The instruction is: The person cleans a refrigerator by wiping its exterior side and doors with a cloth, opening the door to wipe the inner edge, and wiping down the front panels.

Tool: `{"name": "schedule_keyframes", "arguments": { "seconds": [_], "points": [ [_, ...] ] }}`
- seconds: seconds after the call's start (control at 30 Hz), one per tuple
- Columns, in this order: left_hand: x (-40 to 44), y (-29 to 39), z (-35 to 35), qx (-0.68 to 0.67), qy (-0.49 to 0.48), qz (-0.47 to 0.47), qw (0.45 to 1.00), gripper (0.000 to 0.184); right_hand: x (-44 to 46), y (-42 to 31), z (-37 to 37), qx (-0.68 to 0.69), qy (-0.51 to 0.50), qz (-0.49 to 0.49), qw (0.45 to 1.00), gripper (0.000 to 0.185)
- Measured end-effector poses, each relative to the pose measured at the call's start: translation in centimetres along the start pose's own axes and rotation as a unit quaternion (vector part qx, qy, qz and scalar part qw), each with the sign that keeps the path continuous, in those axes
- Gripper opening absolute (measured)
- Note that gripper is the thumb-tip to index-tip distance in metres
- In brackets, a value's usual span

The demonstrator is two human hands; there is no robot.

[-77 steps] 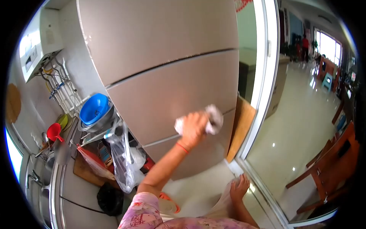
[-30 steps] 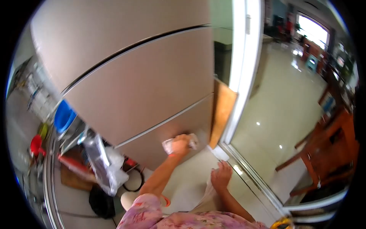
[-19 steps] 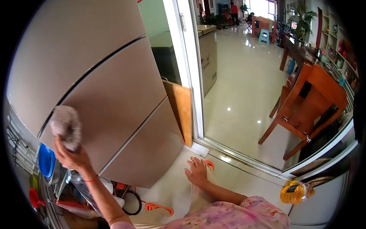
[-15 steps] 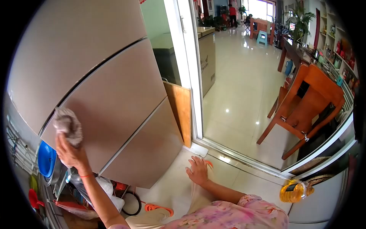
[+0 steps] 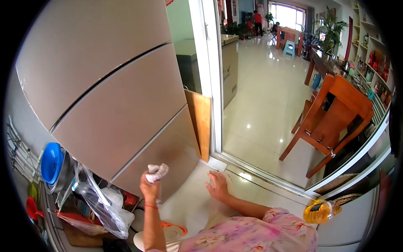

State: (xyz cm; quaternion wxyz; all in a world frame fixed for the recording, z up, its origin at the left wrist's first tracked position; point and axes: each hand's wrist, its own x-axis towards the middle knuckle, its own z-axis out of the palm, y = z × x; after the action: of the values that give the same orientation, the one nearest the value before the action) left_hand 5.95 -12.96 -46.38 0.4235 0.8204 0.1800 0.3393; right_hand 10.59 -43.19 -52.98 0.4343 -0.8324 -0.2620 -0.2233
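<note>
My left hand (image 5: 150,187), with a red string at its wrist, is closed around a crumpled pale cloth (image 5: 157,172). The cloth is in front of the bottom panel of a pinkish-beige refrigerator (image 5: 121,105); whether it touches the surface I cannot tell. Over my knee lies my right hand (image 5: 218,186), its fingers apart and nothing in them. An orange slipper (image 5: 176,227) shows on the floor below.
Plastic bags (image 5: 107,210) and a blue basin (image 5: 52,163) crowd the left side. A wooden board (image 5: 200,122) leans beside the white door frame (image 5: 214,84). At right are a wooden chair (image 5: 336,113) beyond the glass and an oil bottle (image 5: 317,212). A person (image 5: 257,22) stands far back.
My left hand has moved with the cloth from the middle panel's left edge down and right to the bottom panel. My right hand stays over my knee. The view has shifted slightly.
</note>
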Motion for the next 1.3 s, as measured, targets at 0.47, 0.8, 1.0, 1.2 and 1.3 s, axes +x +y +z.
{"name": "schedule_keyframes", "arguments": {
  "seconds": [0.47, 0.8, 1.0, 1.2, 1.3],
  "points": [
    [-3.2, 14.5, -1.6, -0.386, -0.333, -0.09, 0.856, 0.088, 7.3, -8.6, -0.2, 0.345, -0.076, -0.011, 0.935, 0.085],
    [12.7, 10.6, -15.6, 0.192, 0.414, 0.221, 0.862, 0.081, 26.7, -7.6, -0.7, 0.303, 0.161, -0.005, 0.939, 0.072],
    [15.5, 9.9, -14.2, 0.031, 0.397, 0.169, 0.901, 0.083, 37.8, -11.3, -0.7, 0.023, 0.226, -0.141, 0.964, 0.073],
    [15.8, 8.6, -14.6, 0.065, 0.407, 0.114, 0.904, 0.079, 35.0, -4.6, 6.8, -0.033, 0.156, -0.128, 0.979, 0.07],
    [16.5, 5.8, -14.7, 0.236, 0.452, 0.156, 0.846, 0.078, 29.1, 3.3, 12.9, -0.02, 0.046, -0.145, 0.988, 0.073]
  ]
}}
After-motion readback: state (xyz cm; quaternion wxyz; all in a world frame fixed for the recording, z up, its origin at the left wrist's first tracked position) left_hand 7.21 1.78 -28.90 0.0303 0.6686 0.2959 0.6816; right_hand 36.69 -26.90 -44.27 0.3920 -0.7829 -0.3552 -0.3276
